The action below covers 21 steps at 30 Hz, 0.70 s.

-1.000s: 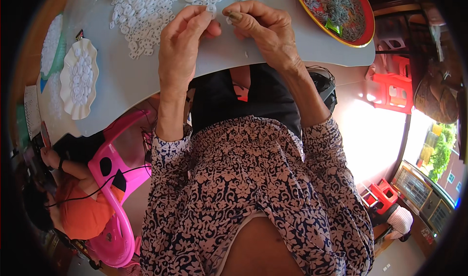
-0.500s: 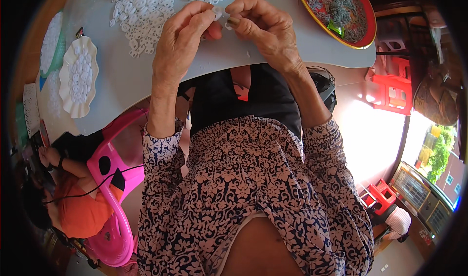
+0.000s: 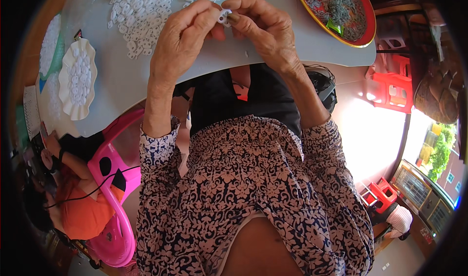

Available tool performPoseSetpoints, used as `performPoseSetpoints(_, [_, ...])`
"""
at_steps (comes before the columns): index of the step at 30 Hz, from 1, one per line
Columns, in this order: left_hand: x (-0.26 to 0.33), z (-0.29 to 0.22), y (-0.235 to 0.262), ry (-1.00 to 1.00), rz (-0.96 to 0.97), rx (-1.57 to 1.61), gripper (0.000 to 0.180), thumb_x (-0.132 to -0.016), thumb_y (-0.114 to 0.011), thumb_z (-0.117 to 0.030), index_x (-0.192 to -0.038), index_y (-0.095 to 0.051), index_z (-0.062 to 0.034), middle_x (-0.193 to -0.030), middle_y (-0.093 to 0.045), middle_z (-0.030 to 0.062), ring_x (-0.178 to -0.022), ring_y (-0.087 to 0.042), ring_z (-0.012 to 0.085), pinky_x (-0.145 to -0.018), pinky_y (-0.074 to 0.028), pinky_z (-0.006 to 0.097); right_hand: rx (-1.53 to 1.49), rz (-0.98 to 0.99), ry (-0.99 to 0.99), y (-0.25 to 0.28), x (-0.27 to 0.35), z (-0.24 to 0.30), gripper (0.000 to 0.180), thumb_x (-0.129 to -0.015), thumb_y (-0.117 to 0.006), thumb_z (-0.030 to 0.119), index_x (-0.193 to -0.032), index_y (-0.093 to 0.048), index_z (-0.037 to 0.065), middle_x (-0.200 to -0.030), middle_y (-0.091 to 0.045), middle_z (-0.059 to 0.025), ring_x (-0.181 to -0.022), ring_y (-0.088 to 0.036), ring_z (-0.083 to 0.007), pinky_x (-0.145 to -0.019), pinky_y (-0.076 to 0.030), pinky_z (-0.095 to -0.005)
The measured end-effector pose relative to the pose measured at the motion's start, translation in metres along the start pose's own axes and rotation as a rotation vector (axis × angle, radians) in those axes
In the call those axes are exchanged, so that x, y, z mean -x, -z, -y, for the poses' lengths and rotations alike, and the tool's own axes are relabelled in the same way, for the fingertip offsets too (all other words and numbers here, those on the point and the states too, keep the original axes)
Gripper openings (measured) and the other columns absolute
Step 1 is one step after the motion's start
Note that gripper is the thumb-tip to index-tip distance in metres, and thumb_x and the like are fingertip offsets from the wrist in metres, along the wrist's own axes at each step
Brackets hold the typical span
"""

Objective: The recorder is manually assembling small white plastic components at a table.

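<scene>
Above the table's near edge, my left hand [image 3: 184,39] and my right hand [image 3: 265,32] meet, thumbs and forefingers pinched round a small white plastic piece with holes [image 3: 224,16]. Both hands grip it at once, the left at one side, the right thumb pressed on the other. Fingertips hide part of it. Loose white plastic pieces of similar look [image 3: 141,17] lie spread just beyond my left hand. At the far right, a red round tray with a gold rim [image 3: 369,12] holds a heap of small grey metal-looking parts and a green scrap.
On the left of the grey table [image 3: 117,88] stand a scalloped cream dish [image 3: 78,111] of white pieces and a green-edged container [image 3: 59,56]. A person in orange [image 3: 87,207] sits by a pink chair [image 3: 124,232] at lower left. Red stools [image 3: 392,90] stand at right.
My hands have come together: the white piece in my left fingers and the one in my right now meet, where a small gap stood between them. The left hand shifted slightly.
</scene>
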<state>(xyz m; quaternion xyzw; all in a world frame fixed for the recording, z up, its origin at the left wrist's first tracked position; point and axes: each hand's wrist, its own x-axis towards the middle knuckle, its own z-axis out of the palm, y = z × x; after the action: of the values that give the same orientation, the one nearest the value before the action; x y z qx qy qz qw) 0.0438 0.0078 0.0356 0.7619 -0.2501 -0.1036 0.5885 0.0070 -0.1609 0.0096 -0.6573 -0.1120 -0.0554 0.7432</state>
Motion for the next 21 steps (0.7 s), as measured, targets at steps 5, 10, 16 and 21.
performPoseSetpoints(5, [0.008, 0.000, -0.014, 0.043, -0.118, 0.076, 0.032, -0.094, -0.045, -0.031, -0.086, -0.057, -0.0025, -0.064, -0.053, 0.0011, -0.060, -0.044, 0.0075, -0.056, -0.037, 0.024, -0.057, -0.024, 0.004, -0.001, 0.000, -0.001, 0.020, -0.088, -0.060, 0.008, -0.107, -0.060, 0.001, -0.085, -0.063, -0.0003, -0.070, -0.054, -0.0044, -0.065, -0.047, -0.0188])
performPoseSetpoints(10, [0.009, 0.002, -0.019, 0.019, -0.234, 0.046, 0.033, -0.094, -0.045, -0.031, -0.083, -0.054, -0.0014, -0.061, -0.047, 0.0002, -0.059, -0.042, 0.0085, -0.055, -0.036, 0.025, 0.027, 0.025, -0.003, -0.001, -0.002, -0.001, 0.023, -0.087, -0.061, 0.006, -0.109, -0.058, 0.000, -0.085, -0.062, -0.0016, -0.076, -0.057, -0.0059, -0.069, -0.049, -0.0197])
performPoseSetpoints(16, [0.008, 0.004, -0.016, 0.050, -0.180, 0.094, 0.032, -0.093, -0.045, -0.029, -0.081, -0.052, -0.0009, -0.060, -0.045, 0.0013, -0.058, -0.041, 0.0092, -0.054, -0.037, 0.026, -0.045, 0.088, -0.012, -0.006, 0.001, -0.002, 0.034, -0.082, -0.066, 0.002, -0.113, -0.055, 0.000, -0.082, -0.061, -0.0025, -0.078, -0.061, -0.0078, -0.073, -0.051, -0.0207])
performPoseSetpoints(21, [0.008, 0.011, -0.014, 0.024, -0.171, 0.025, 0.030, -0.092, -0.044, -0.029, -0.081, -0.051, -0.0015, -0.058, -0.045, 0.0048, -0.056, -0.043, 0.0107, -0.053, -0.038, 0.028, 0.014, 0.091, -0.020, -0.005, 0.001, 0.001, 0.033, -0.081, -0.067, 0.004, -0.111, -0.055, 0.000, -0.082, -0.061, -0.0024, -0.078, -0.062, -0.0085, -0.072, -0.052, -0.0207])
